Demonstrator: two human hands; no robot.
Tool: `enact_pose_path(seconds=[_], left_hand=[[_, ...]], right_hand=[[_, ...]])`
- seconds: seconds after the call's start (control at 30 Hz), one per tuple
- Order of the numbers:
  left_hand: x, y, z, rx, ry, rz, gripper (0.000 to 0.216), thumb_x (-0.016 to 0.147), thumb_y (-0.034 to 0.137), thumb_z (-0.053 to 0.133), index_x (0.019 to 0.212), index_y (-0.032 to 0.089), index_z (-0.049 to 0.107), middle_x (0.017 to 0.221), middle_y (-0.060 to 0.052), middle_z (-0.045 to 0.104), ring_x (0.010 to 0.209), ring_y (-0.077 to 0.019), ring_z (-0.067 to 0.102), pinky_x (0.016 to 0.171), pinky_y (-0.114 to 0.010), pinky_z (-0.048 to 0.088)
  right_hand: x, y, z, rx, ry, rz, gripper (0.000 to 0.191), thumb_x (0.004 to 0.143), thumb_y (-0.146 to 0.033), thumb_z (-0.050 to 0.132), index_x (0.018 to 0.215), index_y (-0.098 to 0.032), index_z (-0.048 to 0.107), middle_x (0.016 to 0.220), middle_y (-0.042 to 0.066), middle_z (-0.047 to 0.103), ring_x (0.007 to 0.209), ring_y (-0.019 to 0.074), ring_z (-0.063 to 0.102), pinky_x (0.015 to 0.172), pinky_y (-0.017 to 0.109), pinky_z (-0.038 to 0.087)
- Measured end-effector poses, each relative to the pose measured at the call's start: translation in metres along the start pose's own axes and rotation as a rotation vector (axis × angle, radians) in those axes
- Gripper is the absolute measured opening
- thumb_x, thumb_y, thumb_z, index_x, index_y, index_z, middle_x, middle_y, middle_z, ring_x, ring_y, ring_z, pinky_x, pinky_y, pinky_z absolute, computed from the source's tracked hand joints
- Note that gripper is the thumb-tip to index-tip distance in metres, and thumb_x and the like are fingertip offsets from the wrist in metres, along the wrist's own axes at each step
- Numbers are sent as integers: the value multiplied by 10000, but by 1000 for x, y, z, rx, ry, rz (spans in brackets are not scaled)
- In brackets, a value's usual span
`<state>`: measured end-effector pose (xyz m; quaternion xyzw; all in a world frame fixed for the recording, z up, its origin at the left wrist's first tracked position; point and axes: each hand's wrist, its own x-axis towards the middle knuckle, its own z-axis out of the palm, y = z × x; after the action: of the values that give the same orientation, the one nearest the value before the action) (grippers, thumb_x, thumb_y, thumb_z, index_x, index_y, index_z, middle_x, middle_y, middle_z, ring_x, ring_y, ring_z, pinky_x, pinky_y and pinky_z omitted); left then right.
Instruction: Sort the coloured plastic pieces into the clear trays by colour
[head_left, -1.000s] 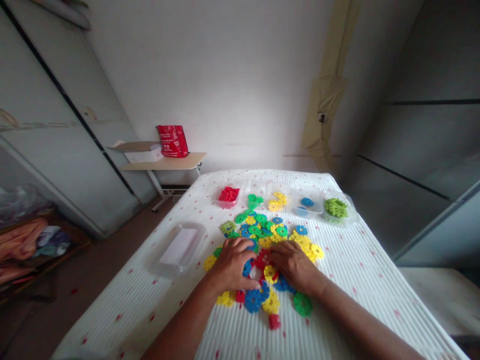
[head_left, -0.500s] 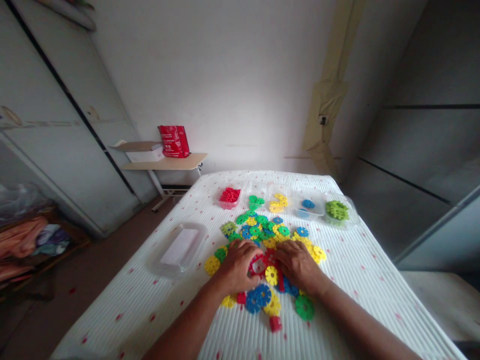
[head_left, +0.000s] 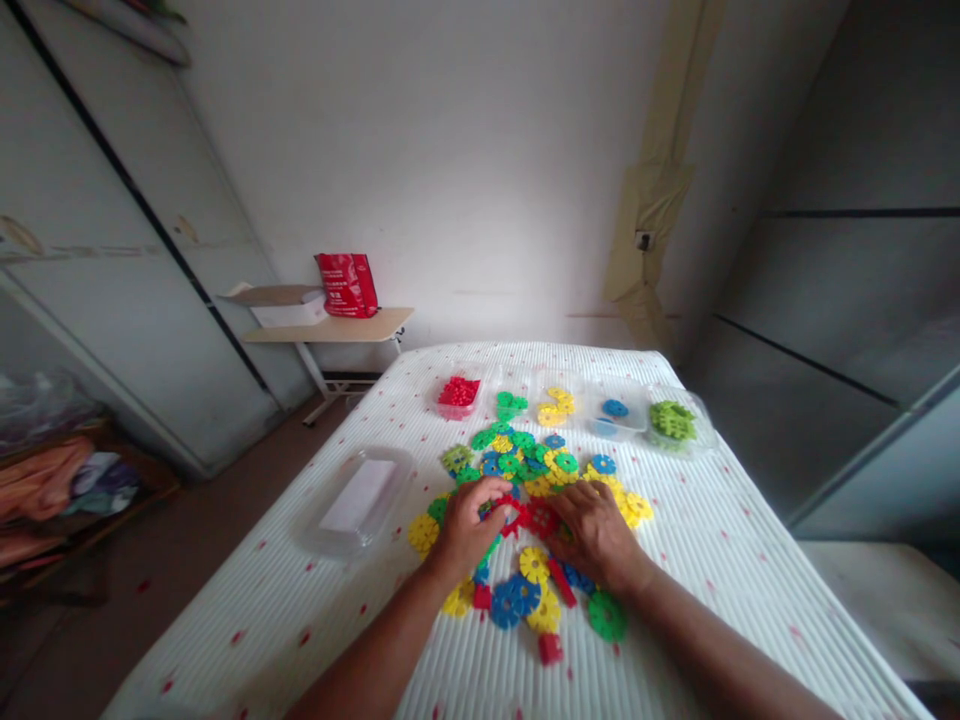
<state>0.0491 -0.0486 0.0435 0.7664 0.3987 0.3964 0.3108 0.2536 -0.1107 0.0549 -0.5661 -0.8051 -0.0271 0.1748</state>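
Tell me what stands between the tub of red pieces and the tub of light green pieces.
In the head view: green pieces, yellow pieces and blue pieces, in clear tubs.

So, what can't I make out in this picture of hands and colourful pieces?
All in the head view:
What lies under the right hand: covered by the hand itself.
Whether the left hand grips the red pieces: contact hidden by the hand.
Lettering on the red bag: too small, blurred.
The elbows: cut off by the bottom edge.
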Motion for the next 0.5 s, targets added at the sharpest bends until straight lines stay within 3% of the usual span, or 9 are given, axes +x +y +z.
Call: enact_pose_path(seconds=[0.17,0.33,0.5], left_hand=[[3,2,-4,-128,77,-95,239,796,280,527,990,180,624,916,-50,703,840,-166,653,782,-276,503],[8,-5,-2,-223,89,-212,305,796,323,509,1027,155,618,759,-35,700,725,-161,641,720,-269,496],[9,-6,0,-276,-2,-192,326,799,306,481,1065,179,619,953,-48,679,801,-151,611,730,-256,477]], right_hand=[[1,7,-6,58,134,-8,282,784,-267,576,1048,-171,598,957,96,620,912,247,497,836,395,333],[3,8,-8,108,304,-47,268,823,-244,543,1077,-162,574,991,98,613,917,243,505,834,409,371],[7,-10,-2,145,293,-121,301,836,-242,546,1131,-182,534,1019,88,624,954,233,521,862,409,389]])
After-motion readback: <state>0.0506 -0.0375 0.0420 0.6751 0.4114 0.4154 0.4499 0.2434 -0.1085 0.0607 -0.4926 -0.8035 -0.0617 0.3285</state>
